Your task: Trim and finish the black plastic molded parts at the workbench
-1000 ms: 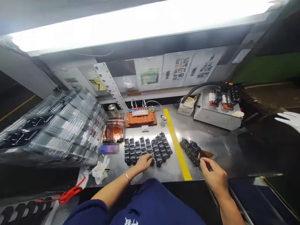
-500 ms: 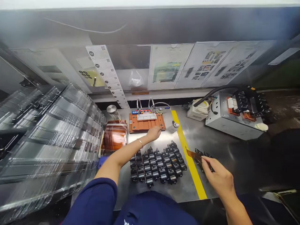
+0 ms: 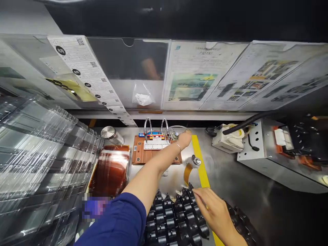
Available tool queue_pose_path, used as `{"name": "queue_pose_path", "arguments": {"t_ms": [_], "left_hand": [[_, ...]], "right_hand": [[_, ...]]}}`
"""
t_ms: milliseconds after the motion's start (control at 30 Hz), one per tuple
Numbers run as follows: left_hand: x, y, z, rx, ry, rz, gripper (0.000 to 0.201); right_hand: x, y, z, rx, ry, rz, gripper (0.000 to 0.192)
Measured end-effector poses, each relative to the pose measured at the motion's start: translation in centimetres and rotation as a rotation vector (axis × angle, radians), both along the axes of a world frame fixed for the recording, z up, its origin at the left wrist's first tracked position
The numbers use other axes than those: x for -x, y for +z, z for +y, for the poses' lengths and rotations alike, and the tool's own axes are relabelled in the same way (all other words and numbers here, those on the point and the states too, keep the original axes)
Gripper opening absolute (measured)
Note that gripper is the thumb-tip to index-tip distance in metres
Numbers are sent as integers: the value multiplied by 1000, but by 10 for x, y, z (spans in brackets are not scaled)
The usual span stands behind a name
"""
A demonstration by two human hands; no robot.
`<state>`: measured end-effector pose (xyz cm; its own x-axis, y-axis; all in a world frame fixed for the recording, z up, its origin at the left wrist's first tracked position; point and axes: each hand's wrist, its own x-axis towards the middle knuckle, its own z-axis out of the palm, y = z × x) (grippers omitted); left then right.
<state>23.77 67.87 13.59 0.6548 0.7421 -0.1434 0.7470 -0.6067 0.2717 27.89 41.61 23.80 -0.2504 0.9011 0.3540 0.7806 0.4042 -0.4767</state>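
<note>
Pinching the amber strip (image 3: 187, 175) front-right of the brown block (image 3: 136, 153), the right hand (image 3: 212, 209) bears something likely light, bendy, best held by one end; back-right, the left hand (image 3: 185, 138) shows no clear grip.

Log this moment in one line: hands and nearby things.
left hand: at thin hose, grip unclear | right hand: holding amber strip near black parts | bottle: beside yellow tape | orange fixture: left of bottle

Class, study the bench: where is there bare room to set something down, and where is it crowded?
Widest: the steel bench between the yellow tape and the grey box. Tighter: the gap between the orange fixture and black parts. Crowded: the left, with clear trays and amber sheets.
</note>
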Motion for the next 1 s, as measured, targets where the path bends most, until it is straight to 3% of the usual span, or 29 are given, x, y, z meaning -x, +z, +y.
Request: {"name": "queue_pose_path", "arguments": {"t_ms": [233, 467, 667, 733, 767, 833, 900, 1000], "left_hand": [[6, -10, 12, 12, -122, 32, 30], [15, -2, 12, 24, -268, 5, 36], [41, 16, -17, 61, -304, -30, 30], [66, 23, -34, 213, -291, -117, 28], [83, 25, -43, 378, -273, -192, 30], [126, 24, -62, 857, -167, -368, 44], [175, 17, -79, 1244, 78, -493, 55], [239, 1, -97, 1359, 523, -727, 38]], "right_hand": [[8, -16, 34, 88, 112, -22, 20], [17, -20, 39, 135, 209, -110, 22], [23, -12, 43, 189, 296, -130, 23], [22, -11, 48, 236, 310, -67, 23], [20, -14, 52, 252, 280, -12, 23], [16, -27, 63, 277, 128, 141, 20], [14, -49, 76, 320, -101, 334, 19], [22, -89, 95, 451, -403, 682, 28]]}}
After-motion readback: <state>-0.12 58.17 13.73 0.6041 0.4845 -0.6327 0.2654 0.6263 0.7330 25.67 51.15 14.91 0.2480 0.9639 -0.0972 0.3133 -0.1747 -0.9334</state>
